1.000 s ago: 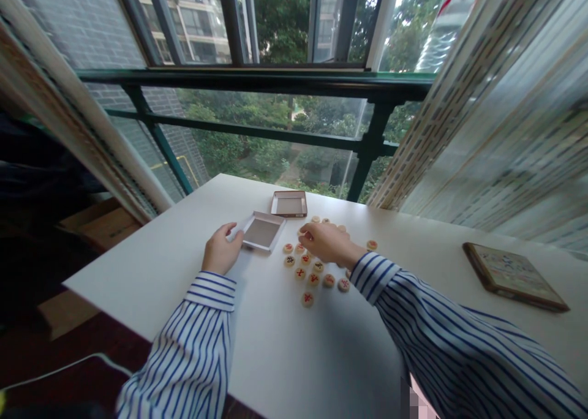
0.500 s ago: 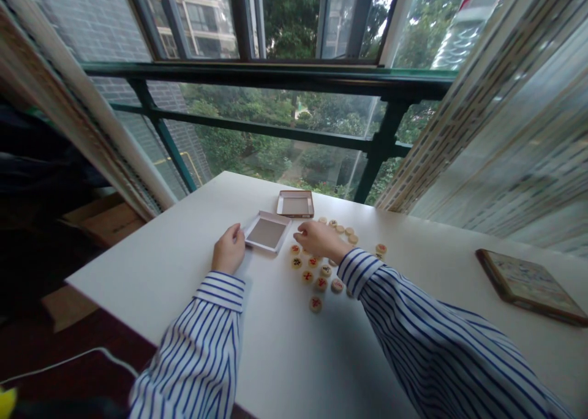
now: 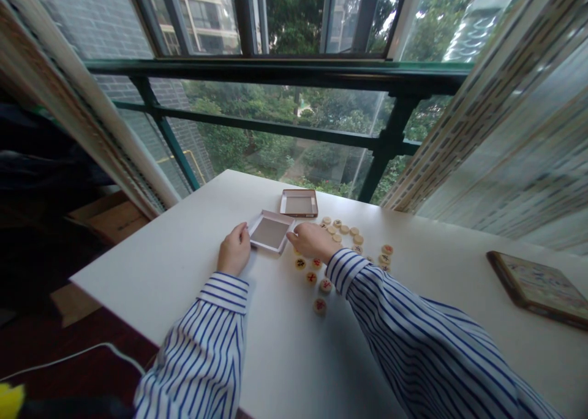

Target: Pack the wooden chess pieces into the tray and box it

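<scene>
My left hand is closed at the left edge of a shallow white open box with a grey inner bottom, fingers curled against its rim. My right hand is at the box's right edge, thumb and fingers pinched together; whatever is between them is hidden. Several round wooden Chinese chess pieces with red or black characters lie under and around this hand, among them a red-marked piece nearest me and a black-marked piece. More pieces, some blank side up, spread behind my right wrist.
A second shallow box lies open behind the first. A flat brown-edged case rests at the right of the white table. Beyond the table's far edge run a green railing and windows. Cardboard sits on the floor at left.
My right hand has moved slightly left, from above the pieces to the box's right edge. My left hand stays by the box. The whole view has shifted a little.
</scene>
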The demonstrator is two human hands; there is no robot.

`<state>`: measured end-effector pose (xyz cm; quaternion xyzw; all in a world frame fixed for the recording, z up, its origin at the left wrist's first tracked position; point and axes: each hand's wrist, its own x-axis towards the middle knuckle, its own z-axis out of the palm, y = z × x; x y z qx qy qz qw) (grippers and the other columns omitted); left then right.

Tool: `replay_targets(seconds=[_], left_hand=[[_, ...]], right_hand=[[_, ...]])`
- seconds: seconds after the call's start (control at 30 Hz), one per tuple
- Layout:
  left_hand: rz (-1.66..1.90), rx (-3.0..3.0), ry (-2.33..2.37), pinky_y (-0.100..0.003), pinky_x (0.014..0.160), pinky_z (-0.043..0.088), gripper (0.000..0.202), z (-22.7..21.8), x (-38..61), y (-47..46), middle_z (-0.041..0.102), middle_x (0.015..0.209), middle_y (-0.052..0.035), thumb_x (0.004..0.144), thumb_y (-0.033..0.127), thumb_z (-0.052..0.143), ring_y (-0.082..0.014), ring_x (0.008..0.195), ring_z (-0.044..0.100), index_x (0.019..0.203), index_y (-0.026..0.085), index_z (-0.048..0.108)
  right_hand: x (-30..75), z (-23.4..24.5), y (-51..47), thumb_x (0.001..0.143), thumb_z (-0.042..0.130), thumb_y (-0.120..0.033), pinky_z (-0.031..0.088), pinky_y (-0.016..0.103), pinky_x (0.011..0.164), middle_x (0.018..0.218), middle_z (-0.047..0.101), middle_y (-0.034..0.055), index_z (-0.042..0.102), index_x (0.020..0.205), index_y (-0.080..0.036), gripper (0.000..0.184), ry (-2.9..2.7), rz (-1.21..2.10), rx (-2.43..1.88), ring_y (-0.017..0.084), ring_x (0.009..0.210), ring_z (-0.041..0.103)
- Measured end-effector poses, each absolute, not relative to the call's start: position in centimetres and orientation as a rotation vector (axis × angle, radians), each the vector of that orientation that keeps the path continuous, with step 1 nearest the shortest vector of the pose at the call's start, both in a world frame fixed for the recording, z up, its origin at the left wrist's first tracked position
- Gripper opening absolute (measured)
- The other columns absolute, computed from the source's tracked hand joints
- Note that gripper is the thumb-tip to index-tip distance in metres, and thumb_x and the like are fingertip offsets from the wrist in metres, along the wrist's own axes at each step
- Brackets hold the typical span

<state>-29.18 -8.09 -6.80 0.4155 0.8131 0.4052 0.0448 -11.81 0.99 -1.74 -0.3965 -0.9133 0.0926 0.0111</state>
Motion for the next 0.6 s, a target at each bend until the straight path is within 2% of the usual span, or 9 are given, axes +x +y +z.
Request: replay_targets(seconds=[0.2, 0.6], left_hand=[[1.241, 1.255, 2.454, -0.035, 0.095, 0.040, 0.041, -6.61, -29.00, -8.17, 0.061, 0.116, -0.0129, 0.085, 0.029, 0.036, -0.0236, 0.109, 0.054, 0.116, 0.011, 0.056], [1.393, 1.249, 2.385, -0.031, 0.092, 0.043, 0.036, -7.15, -29.21, -8.20, 0.064, 0.109, -0.0112, 0.084, 0.026, 0.040, -0.0194, 0.102, 0.058, 0.112, 0.013, 0.057]], right_hand=[[-12.11, -1.96, 0.81, 0.089, 0.025, -0.044, 0.042, 0.030, 0.073, 0.102, 0.065, 0.0182, 0.065, 0.094, -0.012, 0.051, -2.854, 0.295, -1.233, 0.024, 0.093, 0.060], [-12.39, -2.33, 0.50, 0.089, 0.027, -0.040, 0.042, 0.030, 0.074, 0.102, 0.064, 0.0185, 0.064, 0.096, -0.010, 0.048, -2.827, 0.302, -1.224, 0.024, 0.093, 0.060]])
